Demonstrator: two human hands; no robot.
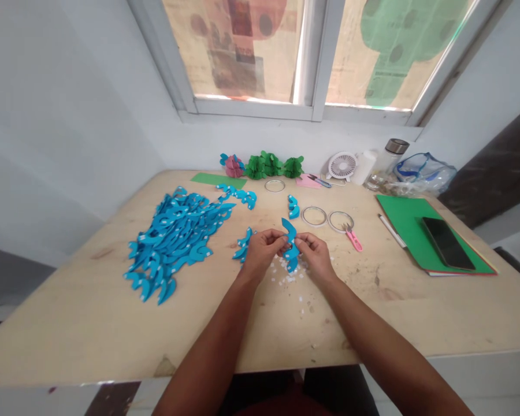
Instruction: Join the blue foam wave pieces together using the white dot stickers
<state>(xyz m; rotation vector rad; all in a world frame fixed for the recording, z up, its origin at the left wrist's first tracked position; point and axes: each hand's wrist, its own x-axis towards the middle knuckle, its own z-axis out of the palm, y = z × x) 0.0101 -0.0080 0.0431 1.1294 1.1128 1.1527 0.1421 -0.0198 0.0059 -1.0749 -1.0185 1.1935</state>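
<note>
Between my two hands, just above the table, is a blue curved paper piece (pixel 291 252) with wavy edges. My left hand (pixel 266 247) pinches its left side, and my right hand (pixel 314 252) pinches its right side with thumb and finger. Small white paper bits (pixel 286 280) lie scattered on the wood below. A few blue pieces (pixel 243 245) rest beside my left hand, partly covered by it. Another small blue stack (pixel 293 207) sits beyond the hands. The large heap of blue paper pieces (pixel 177 231), dotted with white squares, spreads to the left.
Tape rolls (pixel 314 216) and pink-handled snips (pixel 353 237) lie right of centre. A phone (pixel 448 243) rests on green sheets (pixel 401 211), beside a white pen (pixel 392 231). Along the wall stand green paper ornaments (pixel 268 166), a fan (pixel 342 166) and a bottle (pixel 387 162).
</note>
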